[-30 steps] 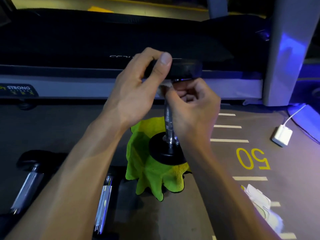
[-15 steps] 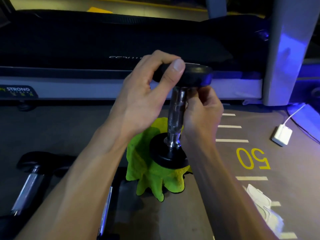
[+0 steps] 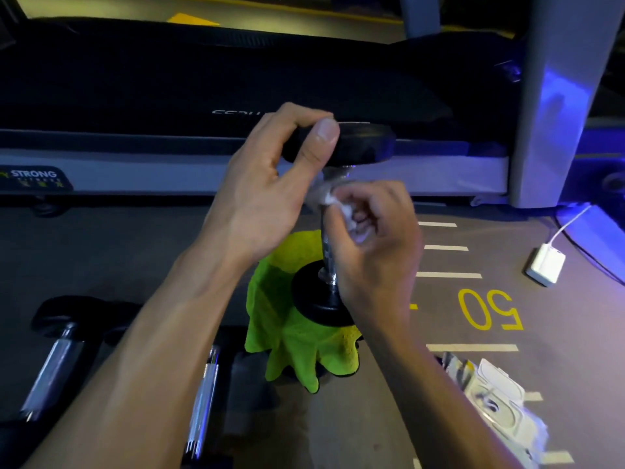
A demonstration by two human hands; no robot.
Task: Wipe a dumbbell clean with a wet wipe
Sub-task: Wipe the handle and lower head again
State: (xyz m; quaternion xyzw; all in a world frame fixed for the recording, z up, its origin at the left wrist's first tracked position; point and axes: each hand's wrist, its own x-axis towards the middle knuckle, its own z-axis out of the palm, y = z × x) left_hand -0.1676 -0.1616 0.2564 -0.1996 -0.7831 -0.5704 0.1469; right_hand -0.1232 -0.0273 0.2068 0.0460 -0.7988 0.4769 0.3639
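My left hand point(image 3: 260, 198) grips the rim of the top head of the dumbbell point(image 3: 341, 143), thumb over the near edge and fingers curled round the far side, where I cannot see them. The dumbbell stands on end, its lower head resting on a bright green cloth point(image 3: 297, 353) spread on the floor point(image 3: 135, 238). My right hand point(image 3: 375, 238) is closed round a crumpled wet wipe point(image 3: 333, 198), holding it against the upper part of the chrome handle just under the top head; the hand and wipe cover most of the handle, so only a short stretch of it shows. What lies under the cloth I cannot make out. To the left, two other dumbbells point(image 3: 57, 360) lie on the floor, partly hidden by my left forearm and cut off at the bottom edge. At the lower right a pack of wipes point(image 3: 500, 397) lies blurred and half out of view. A white charger point(image 3: 545, 267) sits on the floor at the right, its cable running up out of sight, near a yellow "50" point(image 3: 490, 309) painted on the floor. The treadmill point(image 3: 203, 79) behind is dark, its lettering too dim to read
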